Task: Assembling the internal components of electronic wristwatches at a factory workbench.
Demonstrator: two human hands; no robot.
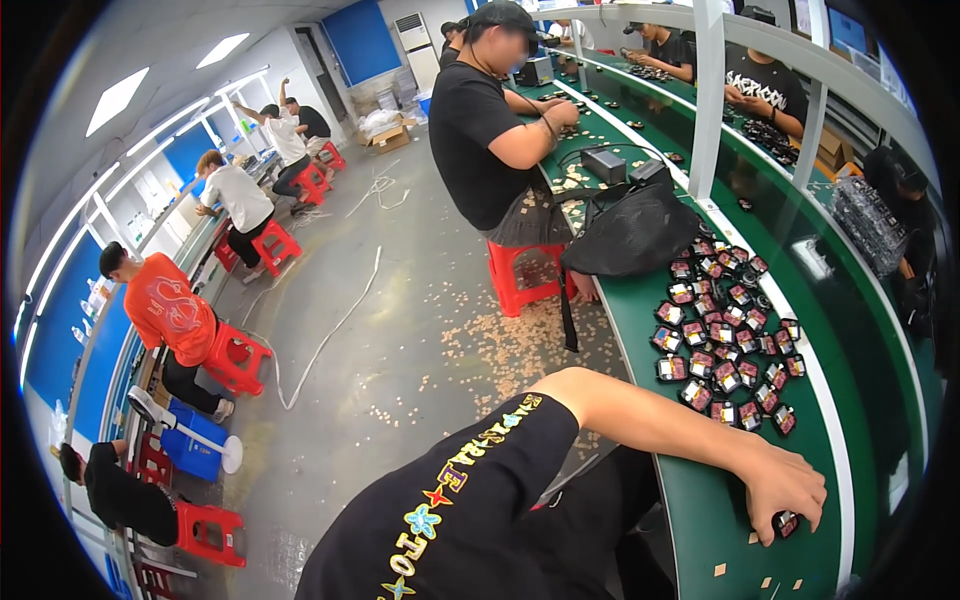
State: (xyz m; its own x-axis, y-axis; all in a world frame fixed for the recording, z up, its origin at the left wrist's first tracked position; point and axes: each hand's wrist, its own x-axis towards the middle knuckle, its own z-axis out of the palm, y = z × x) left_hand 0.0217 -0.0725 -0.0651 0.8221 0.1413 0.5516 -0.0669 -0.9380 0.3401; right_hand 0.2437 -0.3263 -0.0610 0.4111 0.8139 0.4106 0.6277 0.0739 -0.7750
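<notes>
My left hand (785, 488) reaches over the green bench top at the lower right, its fingers curled around a small black device (788, 523). The device has a pinkish-red and pale face; my fingers cover most of it. Beyond my forearm, a spread of similar small black devices (725, 340) with dark red and silver faces lies on the bench. A few small tan squares (720, 570) are scattered near my hand. My right hand is out of view.
A black bag (640, 235) lies on the green bench (705, 510) past the devices, beside a black power adapter (604, 165). A co-worker (485, 130) sits there on a red stool (520, 275). White posts (707, 100) rise along the bench. Tan squares litter the floor (400, 330).
</notes>
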